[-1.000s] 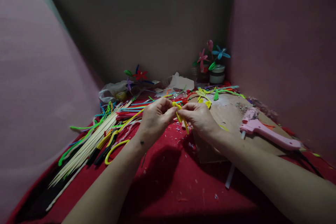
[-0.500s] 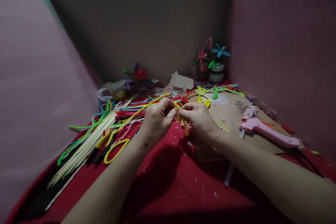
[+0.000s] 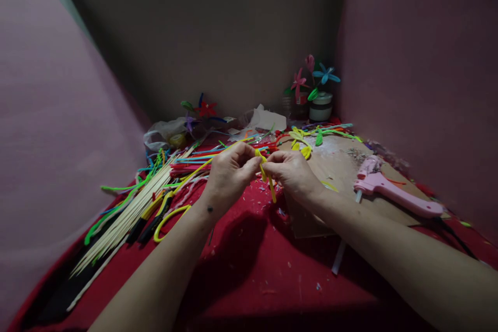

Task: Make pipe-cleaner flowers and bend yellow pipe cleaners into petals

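Observation:
Between my two hands is a yellow pipe cleaner (image 3: 273, 191), bent into a small loop at the top with one end hanging down. My left hand (image 3: 235, 168) pinches it from the left with thumb and forefinger. From the other side my right hand (image 3: 290, 170) grips the same pipe cleaner, its fingertips close to those of the left. The fingers cover part of the bend. Just behind the right hand, a yellow pipe-cleaner flower (image 3: 300, 141) lies at the edge of a cardboard sheet (image 3: 342, 166).
A pink glue gun (image 3: 389, 192) rests on the cardboard at right. Wooden sticks (image 3: 128, 218), black-and-yellow pliers (image 3: 155, 218) and yellow-handled scissors (image 3: 165, 224) lie at left. Coloured pipe cleaners (image 3: 194, 167) are piled behind my hands. A striped jar (image 3: 321, 107) with pipe-cleaner flowers stands at the back.
Both hands have shifted very slightly to the left with the yellow pipe cleaner. Its hanging end has swung a little left. The grip of both hands looks the same.

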